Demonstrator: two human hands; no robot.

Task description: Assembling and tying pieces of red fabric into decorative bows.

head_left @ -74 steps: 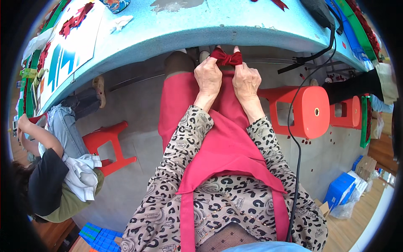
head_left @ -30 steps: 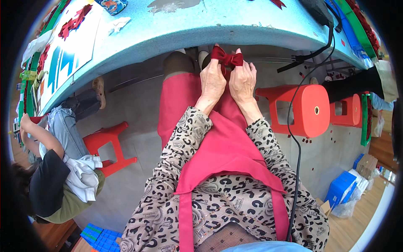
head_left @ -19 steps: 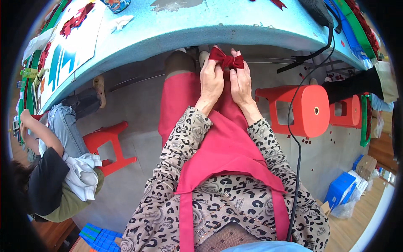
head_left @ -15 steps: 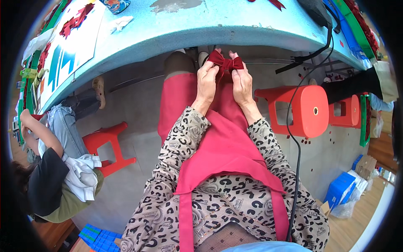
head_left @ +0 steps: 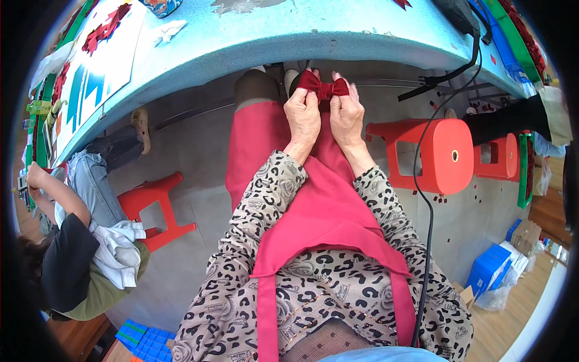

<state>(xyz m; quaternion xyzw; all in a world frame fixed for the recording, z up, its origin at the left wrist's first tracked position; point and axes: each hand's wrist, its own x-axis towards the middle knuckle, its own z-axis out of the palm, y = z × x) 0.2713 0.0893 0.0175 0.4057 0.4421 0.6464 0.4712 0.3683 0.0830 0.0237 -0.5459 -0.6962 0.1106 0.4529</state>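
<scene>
A dark red ribbon bow [head_left: 324,90] is stretched between my two hands, just below the near edge of the blue table [head_left: 289,51]. My left hand [head_left: 303,114] pinches the bow's left loop between thumb and fingers. On the other loop my right hand [head_left: 346,114] has closed, thumb in front and fingers behind. The knot in the middle faces up between my thumbs. Both hands hang over my lap, which a pink-red apron [head_left: 329,205] covers.
At the left a person [head_left: 69,241] sits by the table, near a red stool [head_left: 154,208]. Another red stool [head_left: 443,157] stands at my right, a black cable [head_left: 427,229] running past it. Red ribbon pieces [head_left: 105,29] lie on the table's left; a black strapped bag [head_left: 455,15] sits at its right.
My hands turn the bow slightly, and its hanging tails no longer show below the knot. My left hand has shifted a little to the right.
</scene>
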